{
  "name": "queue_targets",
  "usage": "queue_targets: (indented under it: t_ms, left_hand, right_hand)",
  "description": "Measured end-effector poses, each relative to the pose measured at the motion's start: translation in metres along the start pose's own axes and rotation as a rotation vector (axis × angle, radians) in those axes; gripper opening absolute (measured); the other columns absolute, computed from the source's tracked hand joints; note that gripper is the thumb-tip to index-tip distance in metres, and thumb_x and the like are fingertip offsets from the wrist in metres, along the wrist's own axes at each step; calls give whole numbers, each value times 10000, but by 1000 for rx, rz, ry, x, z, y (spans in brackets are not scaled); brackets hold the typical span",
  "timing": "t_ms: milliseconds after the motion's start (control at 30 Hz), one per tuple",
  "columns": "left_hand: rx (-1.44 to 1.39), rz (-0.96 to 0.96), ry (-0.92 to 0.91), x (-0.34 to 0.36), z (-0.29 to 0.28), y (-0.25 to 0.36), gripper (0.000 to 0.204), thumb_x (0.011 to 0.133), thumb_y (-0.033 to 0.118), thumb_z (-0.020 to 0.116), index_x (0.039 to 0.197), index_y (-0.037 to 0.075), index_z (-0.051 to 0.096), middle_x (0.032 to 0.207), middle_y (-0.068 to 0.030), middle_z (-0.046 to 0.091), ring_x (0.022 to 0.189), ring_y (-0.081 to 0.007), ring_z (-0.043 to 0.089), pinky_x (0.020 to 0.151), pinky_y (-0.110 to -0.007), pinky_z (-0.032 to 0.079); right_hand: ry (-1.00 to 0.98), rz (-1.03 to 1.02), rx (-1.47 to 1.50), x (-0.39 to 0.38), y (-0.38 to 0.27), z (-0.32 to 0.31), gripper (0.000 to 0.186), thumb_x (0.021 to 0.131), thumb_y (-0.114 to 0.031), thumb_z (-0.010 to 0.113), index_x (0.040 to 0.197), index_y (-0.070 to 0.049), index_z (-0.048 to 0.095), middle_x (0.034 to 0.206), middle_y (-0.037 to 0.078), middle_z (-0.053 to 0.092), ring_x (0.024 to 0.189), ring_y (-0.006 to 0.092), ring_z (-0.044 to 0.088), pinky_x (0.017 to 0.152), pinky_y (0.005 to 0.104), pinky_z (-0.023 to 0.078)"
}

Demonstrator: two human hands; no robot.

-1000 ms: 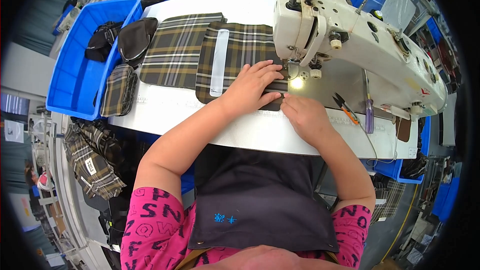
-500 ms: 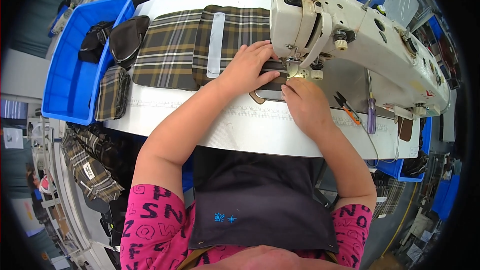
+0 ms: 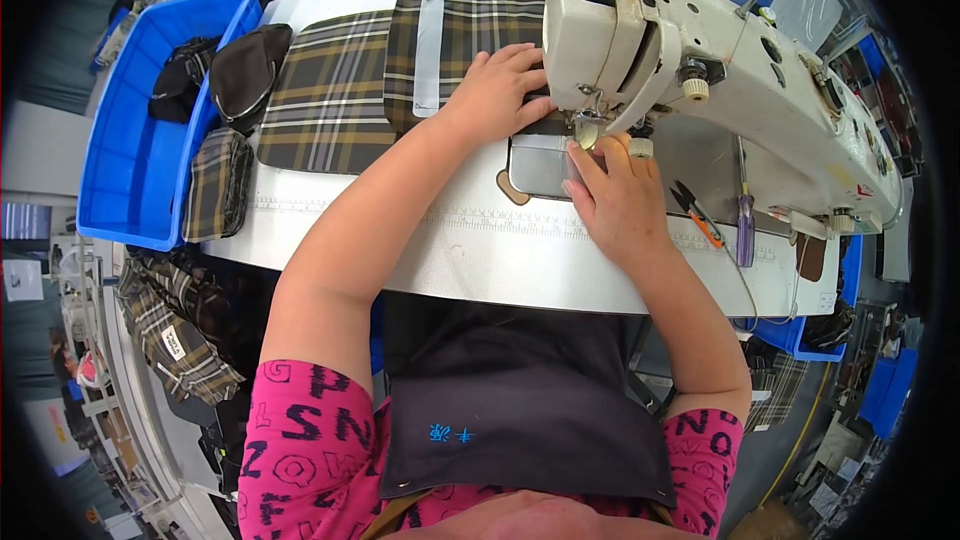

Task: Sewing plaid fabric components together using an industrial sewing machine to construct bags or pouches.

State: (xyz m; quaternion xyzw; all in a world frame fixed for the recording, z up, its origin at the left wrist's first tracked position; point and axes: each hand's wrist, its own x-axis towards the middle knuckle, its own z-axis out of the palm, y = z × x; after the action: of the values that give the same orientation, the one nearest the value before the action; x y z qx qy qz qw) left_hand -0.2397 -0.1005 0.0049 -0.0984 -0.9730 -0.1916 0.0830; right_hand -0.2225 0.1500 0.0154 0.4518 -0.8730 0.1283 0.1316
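Observation:
My left hand (image 3: 495,95) lies with fingers spread on a plaid fabric panel (image 3: 480,20) bearing a pale strip (image 3: 429,55). The panel reaches under the head of a white sewing machine (image 3: 710,80). My right hand (image 3: 620,200) is just below the presser foot (image 3: 585,125), fingers apart and partly bent over the metal bed plate (image 3: 540,170); whether its fingertips touch the fabric's edge is unclear. A second plaid panel (image 3: 320,90) lies left of the first.
A blue bin (image 3: 105,190) with dark pieces stands left, beside a black pouch (image 3: 245,75) and folded plaid pieces (image 3: 215,195). Orange snips (image 3: 700,215) and a purple screwdriver (image 3: 744,225) lie right of my right hand. Plaid cloth (image 3: 180,335) hangs below the table's left end.
The plaid panel has slid away from me along with my left hand, uncovering the metal plate and a brown piece beside it. My right hand has moved up toward the presser foot.

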Motion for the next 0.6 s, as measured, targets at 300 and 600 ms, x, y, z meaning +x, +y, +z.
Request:
queue_targets:
  t_ms: [300,600]
  left_hand:
    - [51,-41,36,5,5,-3,394,946,371,614,1298,206,681,1487,-34,521,1440,-279,396,1106,-559,341]
    - [70,-53,42,5,7,-3,411,938,383,604,1297,198,682,1490,-35,525,1441,-271,399,1107,-552,343]
  right_hand:
    - [76,-20,46,-2,2,3,436,838,-228,770,1253,-129,683,1134,80,568,934,267,583,829,403,454]
    - [94,-19,79,-4,1,1,416,839,-213,769,1235,-111,692,1132,76,575,949,279,572,868,413,470]
